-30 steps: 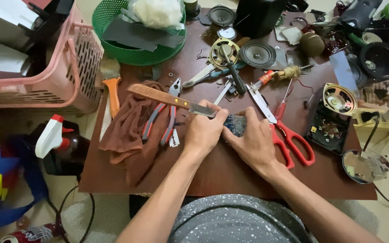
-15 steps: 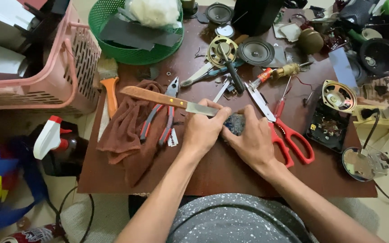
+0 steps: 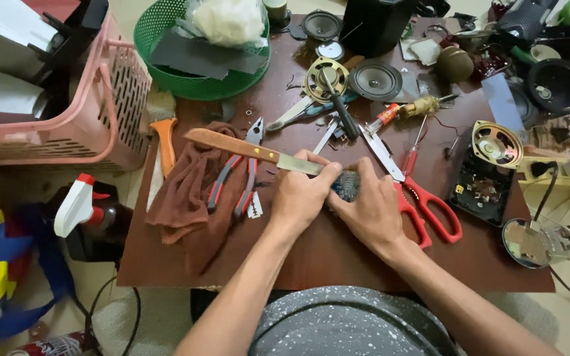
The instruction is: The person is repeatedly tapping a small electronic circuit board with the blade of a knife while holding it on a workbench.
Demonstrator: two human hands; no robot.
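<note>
Head view shows a small dark circuit board (image 3: pixel 348 185) pinned to the brown table (image 3: pixel 338 257) between both hands. The right hand (image 3: pixel 369 209) is closed over its right side; the left hand (image 3: pixel 301 196) is clamped on the blade of a wooden-handled knife (image 3: pixel 249 149), pressing the tip against the board. Compared with the two earlier frames, nothing has shifted except a slight tilt of the knife handle, so the prying looks ongoing rather than finished. Just left lie red-handled pliers (image 3: pixel 242 178) on a brown rag (image 3: pixel 189 198); red scissors (image 3: pixel 423 198) sit just right. Loose speakers (image 3: pixel 496 143) and a green basket (image 3: pixel 199 82) lie farther off.
</note>
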